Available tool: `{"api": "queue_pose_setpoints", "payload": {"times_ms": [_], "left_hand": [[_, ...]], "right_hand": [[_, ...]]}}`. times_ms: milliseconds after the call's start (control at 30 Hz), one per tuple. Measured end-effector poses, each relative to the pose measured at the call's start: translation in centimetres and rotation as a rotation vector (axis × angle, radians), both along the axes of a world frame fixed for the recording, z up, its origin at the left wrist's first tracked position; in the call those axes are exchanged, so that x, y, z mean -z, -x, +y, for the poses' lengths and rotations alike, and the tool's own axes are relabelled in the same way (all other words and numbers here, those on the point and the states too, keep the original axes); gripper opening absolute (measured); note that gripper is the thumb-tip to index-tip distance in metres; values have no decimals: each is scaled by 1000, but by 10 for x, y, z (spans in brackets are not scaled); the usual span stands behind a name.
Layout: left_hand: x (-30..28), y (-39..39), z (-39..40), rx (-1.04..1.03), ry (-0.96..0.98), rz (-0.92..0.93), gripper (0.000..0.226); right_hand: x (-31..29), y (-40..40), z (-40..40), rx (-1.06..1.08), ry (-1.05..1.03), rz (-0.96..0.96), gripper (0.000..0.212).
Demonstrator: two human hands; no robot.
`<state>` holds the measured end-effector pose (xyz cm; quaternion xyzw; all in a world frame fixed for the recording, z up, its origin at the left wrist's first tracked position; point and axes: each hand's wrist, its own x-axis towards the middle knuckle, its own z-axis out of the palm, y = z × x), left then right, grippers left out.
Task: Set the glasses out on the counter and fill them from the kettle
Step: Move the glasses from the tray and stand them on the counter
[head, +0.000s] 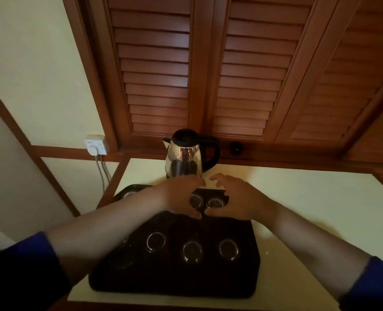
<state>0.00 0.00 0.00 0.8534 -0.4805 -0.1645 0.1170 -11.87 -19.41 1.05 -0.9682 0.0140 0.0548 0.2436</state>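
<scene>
A steel kettle (183, 157) with a black lid and handle stands at the back of the cream counter (309, 205). In front of it lies a black tray (174, 281) holding several clear glasses, three of them in a near row (192, 251). Two more glasses (196, 200) stand at the tray's far side, between my hands. My left hand (179, 194) and my right hand (237, 198) hover over those far glasses with fingers curled and apart. Neither hand holds anything.
A white wall socket (96, 145) with a plug and cords sits at the left. Brown louvred cabinet doors (208, 63) rise behind the kettle. A small dark knob (236, 148) is on the wood rail to the kettle's right. Bare counter stretches right of the tray.
</scene>
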Motion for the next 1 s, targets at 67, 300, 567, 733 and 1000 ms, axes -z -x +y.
{"api": "queue_pose_setpoints", "payload": {"times_ms": [67,300,567,733,1000], "left_hand": [[3,-1,-8,56,-56,-24,78],[24,-5,-19,93,-166,-97,65],[25,-18,-9,37,-82,-4,49],[16,-27,1,-141,167,181,41],[-29,-8,-13,-548,532,599,37]], "right_hand": [[8,-6,1,21,3,50,92],[41,-8,0,87,15,89,64],[53,7,-5,273,-78,-55,43],[40,24,-27,569,-439,-143,37],[8,57,-76,589,-1372,-120,39]]}}
